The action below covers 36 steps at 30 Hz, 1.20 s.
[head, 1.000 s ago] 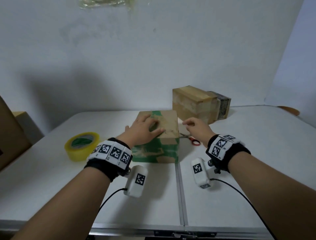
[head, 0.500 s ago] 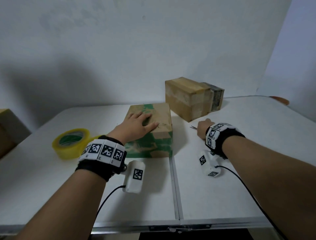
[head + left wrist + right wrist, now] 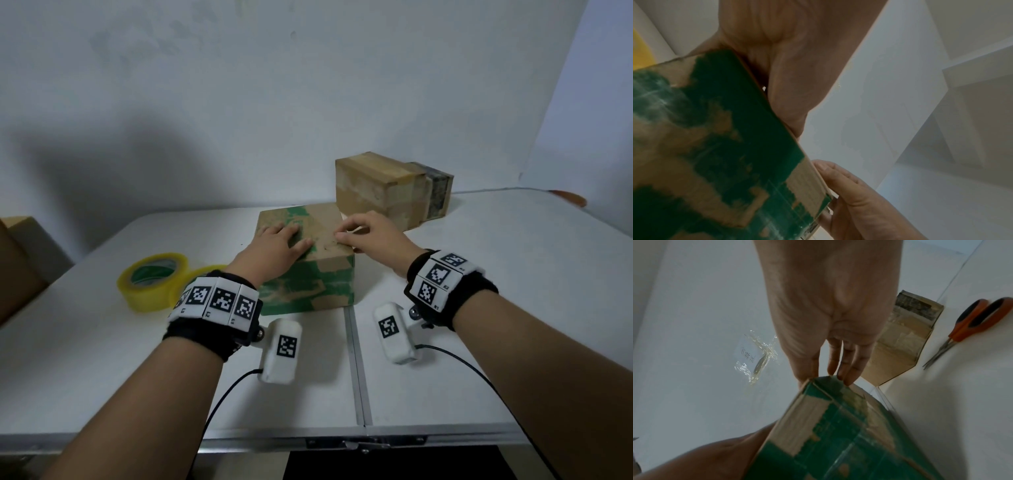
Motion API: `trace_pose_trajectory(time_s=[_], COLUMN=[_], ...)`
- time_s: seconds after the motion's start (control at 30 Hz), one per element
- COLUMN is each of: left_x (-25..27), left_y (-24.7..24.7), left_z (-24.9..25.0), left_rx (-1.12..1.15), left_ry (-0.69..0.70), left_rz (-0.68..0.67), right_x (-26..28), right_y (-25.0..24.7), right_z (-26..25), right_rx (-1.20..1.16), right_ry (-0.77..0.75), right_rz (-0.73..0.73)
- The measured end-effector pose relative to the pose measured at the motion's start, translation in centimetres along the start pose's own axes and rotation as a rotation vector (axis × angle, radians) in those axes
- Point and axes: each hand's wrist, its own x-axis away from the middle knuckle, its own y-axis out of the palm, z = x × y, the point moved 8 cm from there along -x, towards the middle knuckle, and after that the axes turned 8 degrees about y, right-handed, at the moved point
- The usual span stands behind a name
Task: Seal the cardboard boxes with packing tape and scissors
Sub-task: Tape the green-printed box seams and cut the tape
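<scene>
In the middle of the surface (image 3: 479, 342): green box (image 3: 308, 287), left hand (image 3: 274, 246) flat on top, right hand (image 3: 370, 236) pinching at its right edge. Tape roll (image 3: 150, 284) left, scissors (image 3: 970, 327) right, both untouched. Far box (image 3: 387, 192) looks taped already.

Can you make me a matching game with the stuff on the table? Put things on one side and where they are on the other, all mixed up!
Things:
1. tape roll
2. scissors
3. green box
4. brown box

Places:
A. under both hands
B. at the back, near the wall
C. left of the green box
D. lying flat on the table, nobody holding them

Pairs: 1-C, 2-D, 3-A, 4-B
</scene>
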Motion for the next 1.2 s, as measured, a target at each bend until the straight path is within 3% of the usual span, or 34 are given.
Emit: trace_pose_trajectory(time_s=[0.37, 0.63, 1.0, 1.13, 1.2], left_x=[0.4, 0.6, 1.3, 1.1, 1.7], left_y=[0.0, -0.3, -0.8, -0.3, -1.0], left_z=[0.1, 0.4, 1.3, 0.6, 1.2], left_rx=[-0.012, 0.058, 0.108, -0.054, -0.012], left_ry=[0.004, -0.008, 0.014, -0.013, 0.001], left_rz=[-0.025, 0.006, 0.045, -0.061, -0.056], right_x=[0.1, 0.7, 0.1, 0.0, 0.2], right_y=[0.7, 0.6, 0.6, 0.7, 0.7], right_z=[-3.3, -4.1, -1.5, -1.1, -1.2], right_rx=[0.452, 0.606, 0.249, 0.299, 0.329], right_ry=[-0.075, -0.093, 0.124, 0.145, 0.139], right_rz=[-0.006, 0.007, 0.048, 0.084, 0.104])
